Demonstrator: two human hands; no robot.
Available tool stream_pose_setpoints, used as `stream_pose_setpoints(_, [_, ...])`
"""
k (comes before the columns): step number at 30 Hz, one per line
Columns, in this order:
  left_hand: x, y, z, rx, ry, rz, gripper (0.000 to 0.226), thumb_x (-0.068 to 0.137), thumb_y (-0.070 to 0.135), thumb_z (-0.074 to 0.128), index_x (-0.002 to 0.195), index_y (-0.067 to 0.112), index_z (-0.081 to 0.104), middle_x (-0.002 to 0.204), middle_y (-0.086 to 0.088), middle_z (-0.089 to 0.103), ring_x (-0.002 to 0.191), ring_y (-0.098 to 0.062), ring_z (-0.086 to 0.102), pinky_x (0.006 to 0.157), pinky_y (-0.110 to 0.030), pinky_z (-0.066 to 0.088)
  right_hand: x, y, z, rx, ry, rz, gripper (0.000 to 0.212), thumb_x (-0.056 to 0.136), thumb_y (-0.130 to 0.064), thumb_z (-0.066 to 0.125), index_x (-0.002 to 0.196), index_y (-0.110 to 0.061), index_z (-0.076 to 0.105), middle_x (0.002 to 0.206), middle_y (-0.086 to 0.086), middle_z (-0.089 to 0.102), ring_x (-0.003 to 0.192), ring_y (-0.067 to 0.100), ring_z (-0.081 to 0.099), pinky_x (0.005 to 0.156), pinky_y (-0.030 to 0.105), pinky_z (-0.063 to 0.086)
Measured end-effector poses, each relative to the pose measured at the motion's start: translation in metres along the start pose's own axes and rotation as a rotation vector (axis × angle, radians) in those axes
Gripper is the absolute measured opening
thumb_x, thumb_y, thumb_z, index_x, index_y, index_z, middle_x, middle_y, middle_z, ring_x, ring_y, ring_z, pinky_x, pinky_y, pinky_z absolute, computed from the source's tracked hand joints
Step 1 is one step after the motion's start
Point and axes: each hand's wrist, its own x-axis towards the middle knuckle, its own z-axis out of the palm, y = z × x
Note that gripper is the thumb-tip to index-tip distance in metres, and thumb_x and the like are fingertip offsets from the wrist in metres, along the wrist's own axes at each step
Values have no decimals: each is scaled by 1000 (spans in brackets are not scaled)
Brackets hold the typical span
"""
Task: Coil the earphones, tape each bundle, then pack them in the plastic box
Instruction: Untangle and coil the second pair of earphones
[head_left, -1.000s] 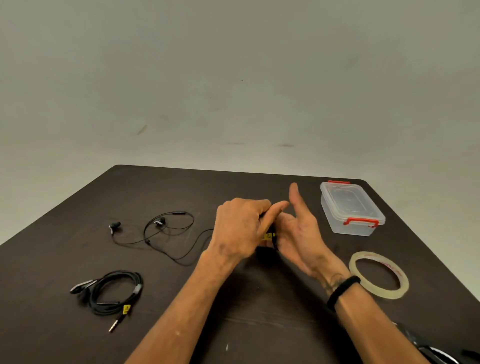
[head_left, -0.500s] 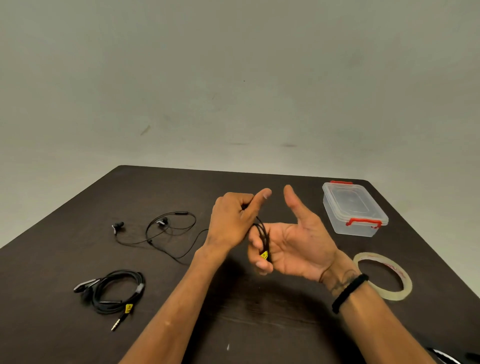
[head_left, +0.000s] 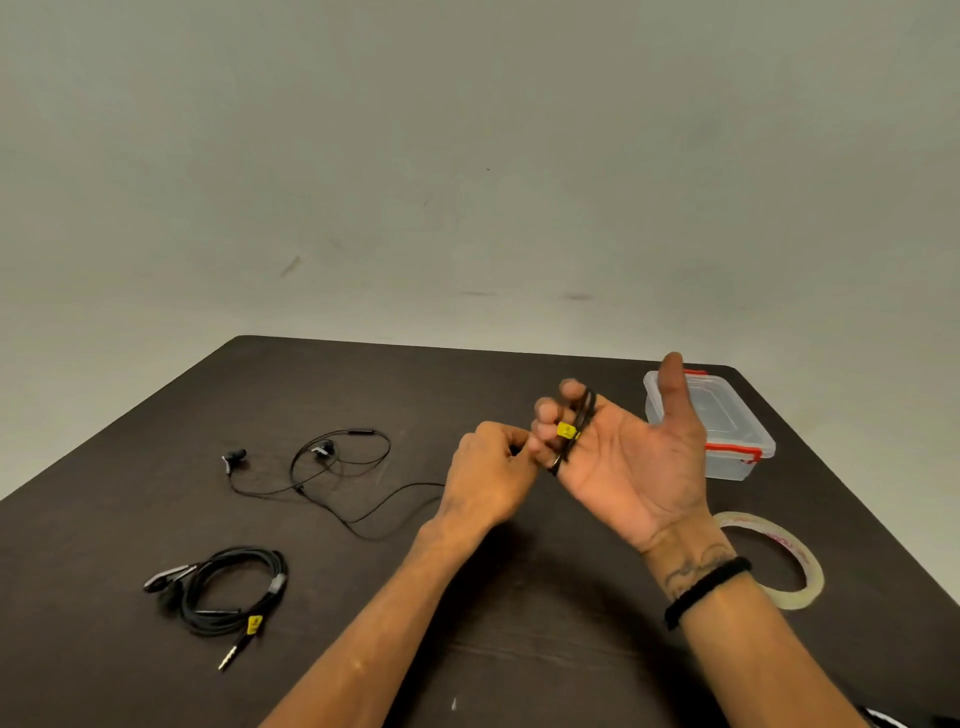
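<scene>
Black earphone cable (head_left: 574, 436) loops around the right hand's (head_left: 631, 462) curled fingers, palm up; the left hand (head_left: 491, 475) pinches its strand beside them. Right of the hands: lidded plastic box (head_left: 727, 415), tape roll (head_left: 800, 577) on bench (head_left: 363, 374)

A dark brown table (head_left: 519, 623) with rounded far corners stands against a pale wall. Near its left front lies a coiled earphone bundle (head_left: 228, 590), its plug with a yellow tag pointing toward the near edge. Further back, left of centre, a loose earphone (head_left: 332, 467) sprawls, its buds lying apart and its cord trailing off to the right across the wood. At the far right corner sits a clear plastic box (head_left: 727, 431) with red clips, lid on. Nearer, by the right edge, a tape roll (head_left: 800, 566) lies flat.
</scene>
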Motion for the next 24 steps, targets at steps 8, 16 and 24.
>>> stream_pose_setpoints(8, [-13,8,5,554,73,361,56,104,50,41,56,22,39,50,3,40,50,-25,43,53,-33,39,1,-4,-11,-36,269,-271,84,87,-85,51,109,-5,67,117,27,70,111,41,70,109,57,52])
stream_pose_setpoints(16, [-15,17,-9,468,284,543,54,106,46,44,59,20,45,48,6,44,43,-19,45,44,-37,42,2,5,-7,-389,387,-225,82,96,-82,33,103,-7,63,103,27,72,96,36,70,94,47,55])
stream_pose_setpoints(24, [-11,19,-26,324,442,640,52,106,36,57,57,27,40,47,13,39,40,-11,36,43,-22,26,4,27,7,-805,146,130,116,95,-85,11,109,16,66,105,44,62,91,42,62,88,47,53])
